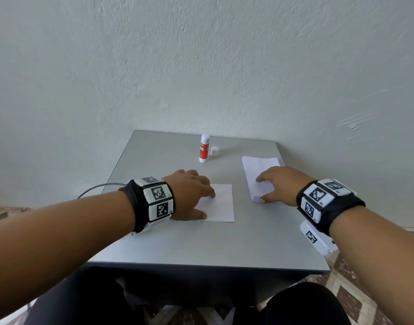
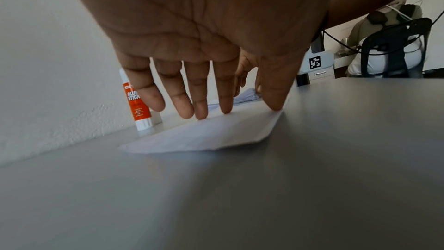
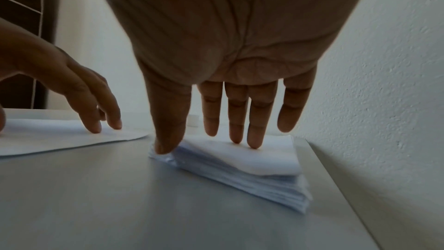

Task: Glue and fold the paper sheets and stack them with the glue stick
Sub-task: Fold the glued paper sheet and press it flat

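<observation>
The left hand (image 1: 192,192) lies flat with fingers spread on a single sheet (image 1: 221,204) at the table's (image 1: 201,249) middle, while the right hand (image 1: 279,184) rests straight-fingered on the paper stack (image 3: 242,161). The glue stick (image 1: 204,148) stands uncapped at the back, its cap (image 1: 214,151) beside it. The thumb at the stack's corner could drag up several sheets together, and left open the glue may dry.

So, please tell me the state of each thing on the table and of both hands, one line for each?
glue stick: upright, uncapped, untouched.
cap: off, standing beside the glue stick.
single sheet: flat on the table, left fingertips resting on it.
paper stack: lying on the table, right fingers on top, thumb at its corner.
left hand: fingers straight, holding nothing.
right hand: fingers straight, touching the paper stack.
table: grey, bearing everything.
</observation>
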